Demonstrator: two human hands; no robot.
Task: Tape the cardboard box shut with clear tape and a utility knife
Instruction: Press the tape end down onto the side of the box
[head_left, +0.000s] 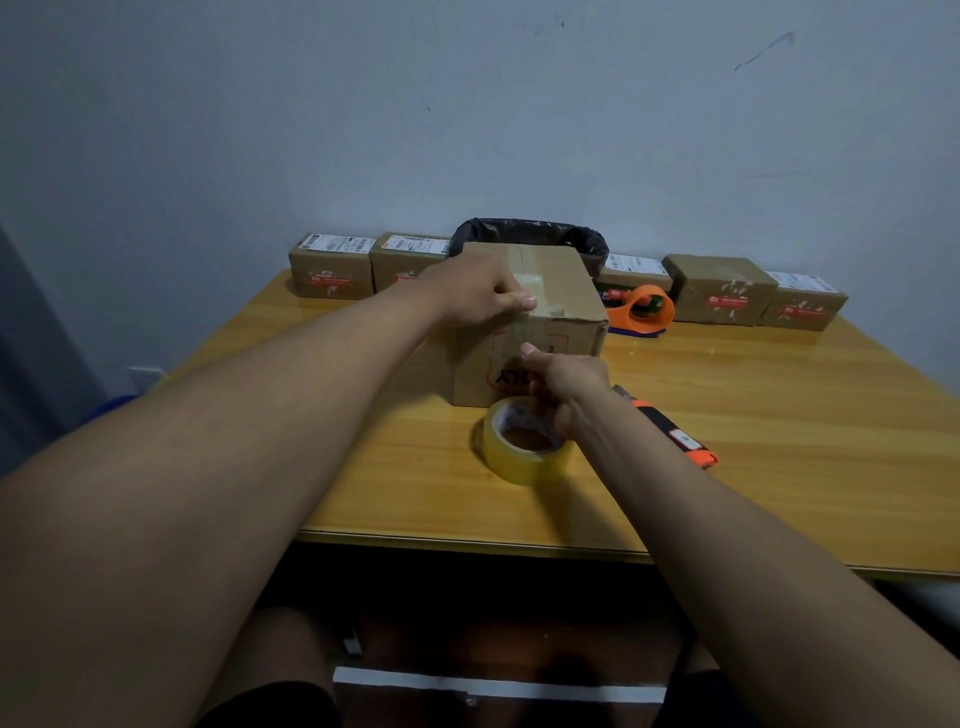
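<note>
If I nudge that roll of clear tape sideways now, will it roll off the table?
Probably not. The tape roll lies flat on its side on the table, so it should slide, not roll. The right hand is beside it, and may be holding its tape, which might tether it.

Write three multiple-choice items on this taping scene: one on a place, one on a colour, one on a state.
1. Where is the roll of clear tape?
A. On the wooden table in front of the brown cardboard box
B. On top of the box
C. On the floor

2. The tape dispenser behind the box is:
A. Blue
B. Orange
C. Green

3. The left hand is:
A. Pressing on the box top
B. Holding the orange-and-black utility knife
C. Raised off everything

Answers: 1 A, the roll lies flat before the box; 2 B, its body is orange; 3 A, the thumb presses the taped top.
</note>
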